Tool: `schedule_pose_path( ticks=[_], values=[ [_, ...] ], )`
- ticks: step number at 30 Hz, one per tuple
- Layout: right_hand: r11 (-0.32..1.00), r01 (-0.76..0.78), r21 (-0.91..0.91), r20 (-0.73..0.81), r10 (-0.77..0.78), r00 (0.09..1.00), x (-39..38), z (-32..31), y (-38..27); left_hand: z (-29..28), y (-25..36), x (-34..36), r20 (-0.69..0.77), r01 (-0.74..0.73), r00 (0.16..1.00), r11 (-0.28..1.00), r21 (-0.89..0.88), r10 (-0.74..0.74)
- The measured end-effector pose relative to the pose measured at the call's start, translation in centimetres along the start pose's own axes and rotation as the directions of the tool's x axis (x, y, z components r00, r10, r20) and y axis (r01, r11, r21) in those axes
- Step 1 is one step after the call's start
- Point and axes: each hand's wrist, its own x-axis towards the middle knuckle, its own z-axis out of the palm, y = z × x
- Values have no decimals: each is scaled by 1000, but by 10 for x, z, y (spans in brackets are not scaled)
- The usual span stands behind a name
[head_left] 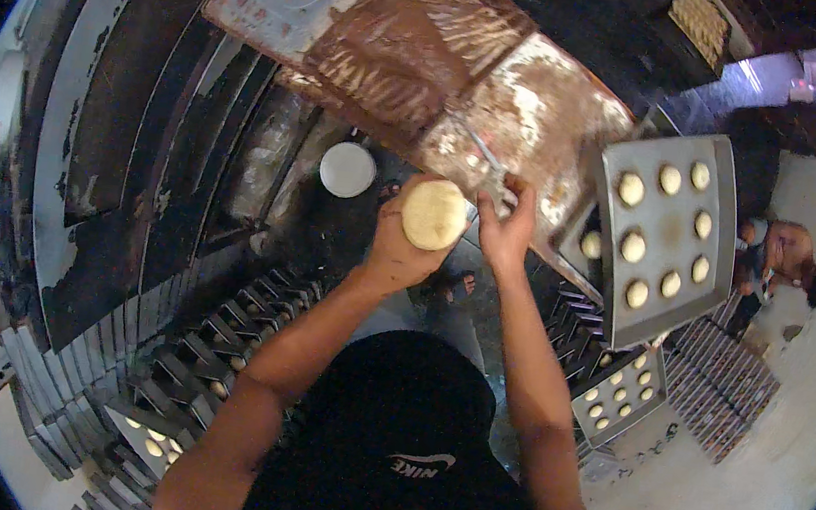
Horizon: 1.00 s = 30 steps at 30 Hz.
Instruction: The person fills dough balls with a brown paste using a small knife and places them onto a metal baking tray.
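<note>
A round, flattened piece of pale dough (435, 215) lies in my left hand (400, 254), held from beneath and around its left side. Just to its right is my right hand (508, 228), thumb and fingers drawn together. Something small and greyish shows at those fingers, close to the dough's edge, but its kind cannot be made out. A thin, grey, long-handled tool (479, 144) rests on the floury worktable (546, 100) just beyond my right hand. Right of that hand, a metal baking tray (665, 274) bears several round dough pieces, spaced apart.
A white round container (347, 170) stands low, left of my hands. Racks (206, 353) with trays flank me on the left. Lower right, another tray of dough balls (647, 408) sits beside a slatted metal rack (726, 382). A person (785, 258) is at the far right.
</note>
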Motion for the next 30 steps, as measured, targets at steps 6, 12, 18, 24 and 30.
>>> schedule_pose_path(
  ticks=[6,12,18,24,30],
  values=[
    [876,300,-378,68,-297,953,86,90,68,-124,-51,74,-153,0,988,1000,-18,-3],
    [789,461,-406,414,-291,862,100,143,-55,-216,-88,112,-27,-194,979,965,174,201],
    [533,665,-524,570,-360,738,194,204,-51,-229,-93,138,-96,83,991,987,-140,-97],
    [636,616,-465,707,-153,691,171,218,-37,-242,-115,116,-85,264,958,958,-109,-273],
    [739,566,-366,723,-158,673,144,212,-54,-238,-93,123,-141,159,975,983,-87,-170]
  ],
)
